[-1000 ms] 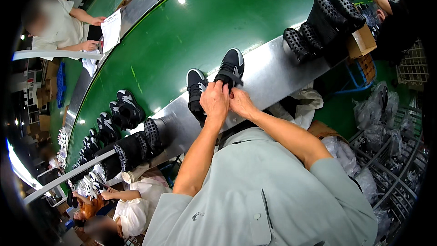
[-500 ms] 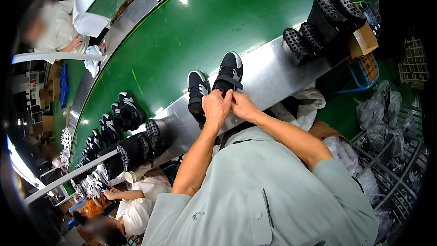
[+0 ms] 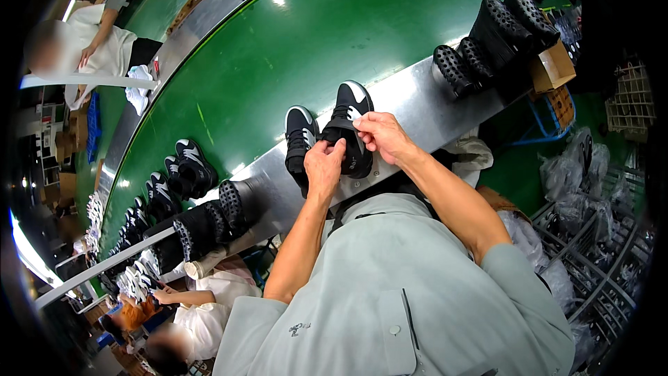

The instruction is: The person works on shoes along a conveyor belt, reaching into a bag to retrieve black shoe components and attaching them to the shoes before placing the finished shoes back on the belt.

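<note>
Two black sneakers with white and grey toe trim rest side by side before me on the bench's metal edge, toes pointing away. On the right sneaker [image 3: 356,103], my right hand [image 3: 387,136] pinches the end of the black strap [image 3: 341,124] that crosses the instep. My left hand [image 3: 324,167] is closed at that sneaker's collar, thumb and fingers on the tongue; the fingertips are partly hidden. Just left of it, the other sneaker [image 3: 299,125] stands untouched, close to my left wrist.
A green work surface [image 3: 278,56] curves away behind the metal edge. More black sneakers [image 3: 193,167] line the left; studded black soles [image 3: 452,69] stand at right beside a cardboard box [image 3: 554,67]. Co-workers [image 3: 216,306] sit at lower left and upper left. A wire rack [image 3: 591,257] holds plastic-wrapped items.
My right hand has moved up and right from the collar to the strap end, apart from my left hand. The left hand stays at the collar, slightly lower.
</note>
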The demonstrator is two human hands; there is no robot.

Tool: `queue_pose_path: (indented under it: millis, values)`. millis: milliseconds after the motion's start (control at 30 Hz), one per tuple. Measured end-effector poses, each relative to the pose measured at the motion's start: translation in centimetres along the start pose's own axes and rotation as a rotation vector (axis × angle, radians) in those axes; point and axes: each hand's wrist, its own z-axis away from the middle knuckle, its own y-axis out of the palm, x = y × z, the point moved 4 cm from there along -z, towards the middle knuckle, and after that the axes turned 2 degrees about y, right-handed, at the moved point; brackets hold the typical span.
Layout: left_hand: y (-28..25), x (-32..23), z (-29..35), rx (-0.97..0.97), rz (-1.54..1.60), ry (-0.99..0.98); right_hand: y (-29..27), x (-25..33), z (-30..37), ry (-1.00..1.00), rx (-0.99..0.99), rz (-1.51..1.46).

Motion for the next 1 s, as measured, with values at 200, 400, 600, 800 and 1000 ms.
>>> queue_pose_path:
  millis: [200, 400, 600, 800, 1000]
  values:
    - [-0.1, 1.3, -0.1, 0.028, -0.006, -0.049, -0.5, -0.8, 0.4, 0.112, -0.041, -0.103]
    - [0.0, 1.9, -0.3, -0.005, 0.098, -0.053, -0.9, -2.1, 0.7, 0.119, -0.077, -0.016]
    - [0.2, 1.5, 0.2, -0.039, 0.169, -0.098, -0.6, -3.6, 1.3, 0.112, -0.107, 0.082]
    - [0.3, 1.0, 0.6, -0.045, 0.130, -0.092, -0.5, -4.2, 1.3, 0.116, -0.126, 0.171]
    - [1.6, 0.4, 1.1, -0.013, -0.089, 0.176, -2.0, -4.9, 0.5, 0.047, -0.120, 0.279]
